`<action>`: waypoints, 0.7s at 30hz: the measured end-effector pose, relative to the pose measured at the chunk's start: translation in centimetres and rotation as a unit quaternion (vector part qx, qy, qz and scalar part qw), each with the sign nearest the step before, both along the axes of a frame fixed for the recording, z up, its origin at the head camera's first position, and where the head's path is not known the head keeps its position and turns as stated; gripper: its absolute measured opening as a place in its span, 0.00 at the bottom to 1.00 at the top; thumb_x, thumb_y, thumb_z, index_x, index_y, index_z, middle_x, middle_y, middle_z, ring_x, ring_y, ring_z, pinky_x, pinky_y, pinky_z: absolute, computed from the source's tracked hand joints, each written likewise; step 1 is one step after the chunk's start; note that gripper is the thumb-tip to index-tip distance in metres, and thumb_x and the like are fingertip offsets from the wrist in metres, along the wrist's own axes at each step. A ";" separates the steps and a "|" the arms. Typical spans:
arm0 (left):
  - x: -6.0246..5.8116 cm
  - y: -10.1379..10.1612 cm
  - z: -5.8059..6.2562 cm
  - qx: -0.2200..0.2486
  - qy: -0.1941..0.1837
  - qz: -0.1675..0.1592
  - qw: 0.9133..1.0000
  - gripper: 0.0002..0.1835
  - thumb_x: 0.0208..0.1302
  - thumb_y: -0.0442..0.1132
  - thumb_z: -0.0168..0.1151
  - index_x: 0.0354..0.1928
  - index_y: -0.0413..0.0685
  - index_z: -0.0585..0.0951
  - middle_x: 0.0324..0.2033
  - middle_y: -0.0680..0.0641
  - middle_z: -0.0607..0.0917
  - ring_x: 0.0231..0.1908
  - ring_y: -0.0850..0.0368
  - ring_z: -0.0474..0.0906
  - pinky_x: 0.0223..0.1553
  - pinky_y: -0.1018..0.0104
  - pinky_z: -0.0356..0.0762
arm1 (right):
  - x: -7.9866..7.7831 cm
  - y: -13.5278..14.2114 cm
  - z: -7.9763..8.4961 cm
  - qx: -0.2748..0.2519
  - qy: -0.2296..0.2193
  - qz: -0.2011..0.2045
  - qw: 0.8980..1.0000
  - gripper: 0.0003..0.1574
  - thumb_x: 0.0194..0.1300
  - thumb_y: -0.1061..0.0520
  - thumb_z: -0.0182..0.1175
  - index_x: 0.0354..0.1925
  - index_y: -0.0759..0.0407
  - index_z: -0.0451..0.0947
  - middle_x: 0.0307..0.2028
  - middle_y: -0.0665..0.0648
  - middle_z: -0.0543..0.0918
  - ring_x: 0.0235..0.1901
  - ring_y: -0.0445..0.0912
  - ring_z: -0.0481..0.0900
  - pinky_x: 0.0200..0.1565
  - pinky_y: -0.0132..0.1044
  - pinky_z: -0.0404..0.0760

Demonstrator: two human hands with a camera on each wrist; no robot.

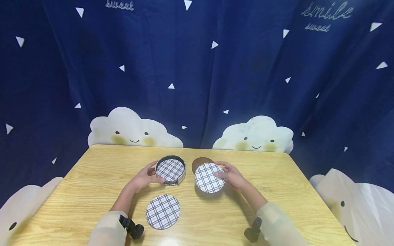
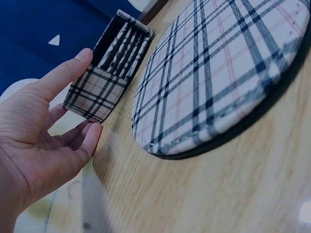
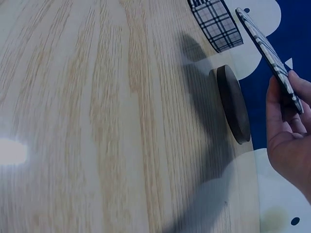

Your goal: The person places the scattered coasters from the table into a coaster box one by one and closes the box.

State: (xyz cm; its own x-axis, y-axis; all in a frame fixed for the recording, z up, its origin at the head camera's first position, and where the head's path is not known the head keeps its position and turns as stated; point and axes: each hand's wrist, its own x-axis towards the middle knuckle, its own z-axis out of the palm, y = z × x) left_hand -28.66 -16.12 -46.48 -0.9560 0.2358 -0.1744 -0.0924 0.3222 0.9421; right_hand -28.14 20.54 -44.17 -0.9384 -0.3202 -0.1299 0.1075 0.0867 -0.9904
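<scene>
My left hand (image 1: 144, 178) holds a round plaid coaster holder (image 1: 182, 176) at its left side, thumb at the front rim. In the left wrist view, several plaid coasters (image 2: 121, 48) are stacked inside the holder's dark-lined wall. Between thumb and fingers, my right hand (image 1: 231, 176) pinches a plaid coaster (image 1: 207, 179), raised above the table and tilted. Behind it, partly hidden in the head view, lies a round brown disc (image 1: 200, 163), thick-edged in the right wrist view. Another plaid coaster (image 1: 163, 212) lies flat in front of the holder, its dark underside showing at the edge.
The wooden table (image 1: 101, 174) carries all these things. Behind its far edge hangs a dark blue curtain (image 1: 191, 75) with white triangles and smiling clouds. Black wrist cameras (image 1: 132, 228) are strapped over pale sleeves.
</scene>
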 end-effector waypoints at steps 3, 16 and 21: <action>0.0 0.0 0.0 0.000 -0.002 0.001 1.000 0.55 0.47 0.42 0.73 0.73 0.48 0.49 0.65 0.31 0.63 0.66 0.35 0.58 0.64 0.40 0.61 | -0.1 -0.4 0.1 -0.003 0.001 -0.010 1.000 0.37 0.61 0.64 0.58 0.66 0.63 0.57 0.40 0.51 0.80 0.34 0.42 0.82 0.37 0.33 0.82; 0.0 0.0 0.0 -0.005 -0.001 0.000 1.000 0.55 0.47 0.43 0.74 0.73 0.49 0.49 0.65 0.30 0.62 0.66 0.34 0.58 0.63 0.39 0.61 | -0.5 -1.9 0.2 -0.022 0.002 -0.037 0.999 0.37 0.61 0.65 0.57 0.66 0.64 0.57 0.42 0.56 0.79 0.34 0.42 0.82 0.39 0.33 0.83; 0.0 -0.1 -0.1 -0.005 -0.002 0.001 1.000 0.55 0.46 0.43 0.74 0.73 0.49 0.49 0.65 0.30 0.62 0.66 0.34 0.58 0.63 0.39 0.61 | -0.7 -2.5 0.1 -0.028 0.002 -0.045 0.999 0.36 0.61 0.65 0.57 0.66 0.64 0.58 0.43 0.56 0.79 0.35 0.42 0.82 0.39 0.33 0.83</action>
